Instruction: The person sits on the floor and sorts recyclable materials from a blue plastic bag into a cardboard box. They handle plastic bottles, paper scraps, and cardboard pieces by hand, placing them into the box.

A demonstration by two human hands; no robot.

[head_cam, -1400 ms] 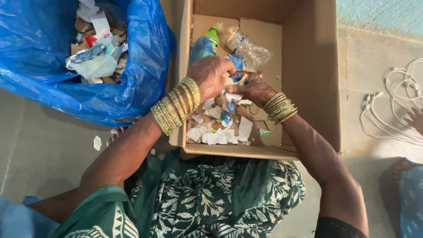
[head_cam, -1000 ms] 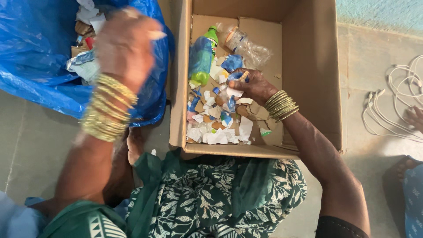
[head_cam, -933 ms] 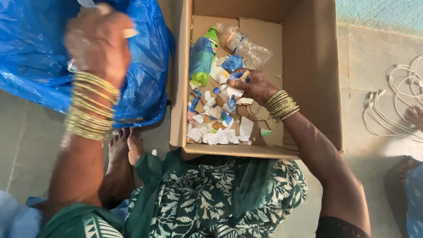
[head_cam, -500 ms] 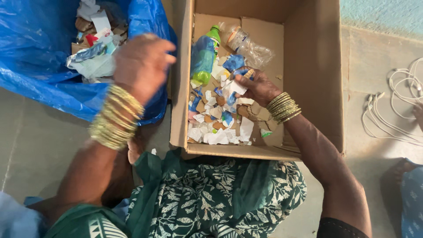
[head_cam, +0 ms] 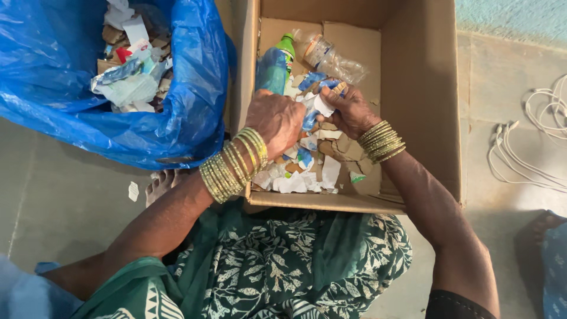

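While paper scraps [head_cam: 295,171] are dug through w/ left hand [head_cam: 276,118] curled shut on them in cardboard box [head_cam: 413,88], a white piece [head_cam: 323,106] is pinched just beside by right hand [head_cam: 353,111], prob. for sorting.

Gold bangles [head_cam: 233,165] stacked on both wrists; green leaf-print garment [head_cam: 283,266].

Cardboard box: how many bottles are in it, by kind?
Green-capped bottle with blue label: 1
Clear crushed bottle: 1
Total in the cardboard box: 2
Paper scraps not counted.
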